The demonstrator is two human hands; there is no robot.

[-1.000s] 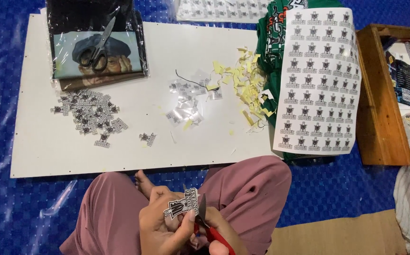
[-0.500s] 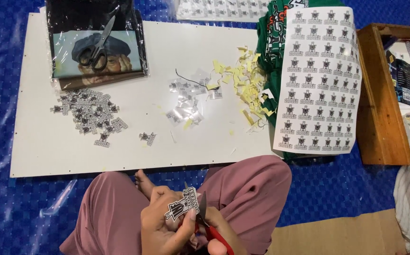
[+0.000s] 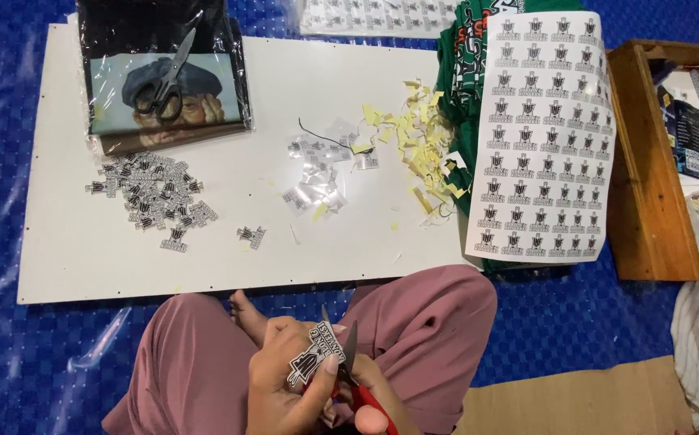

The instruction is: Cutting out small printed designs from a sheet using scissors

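My left hand (image 3: pixel 281 387) pinches a small black-and-white sticker (image 3: pixel 317 352) just above my lap. My right hand (image 3: pixel 361 395) grips red-handled scissors (image 3: pixel 352 372), whose blades are partly apart around the sticker's right edge. Both hands sit between my knees in pink trousers (image 3: pixel 422 330), just in front of the white board (image 3: pixel 75 250). On the board's left lies a pile of cut-out stickers (image 3: pixel 149 193), with one single sticker (image 3: pixel 252 235) apart from it.
An uncut sticker sheet (image 3: pixel 541 129) lies over green cloth (image 3: pixel 464 56) at the right. Yellow paper scraps (image 3: pixel 418 145) and clear plastic bits (image 3: pixel 317 173) litter the board's middle. Black scissors (image 3: pixel 165 84) rest on a bagged shirt (image 3: pixel 164 72). A wooden tray (image 3: pixel 647 161) stands far right.
The sticker has turned slightly in my left hand and the scissor blades have shifted along its edge. Nothing on the board has moved.
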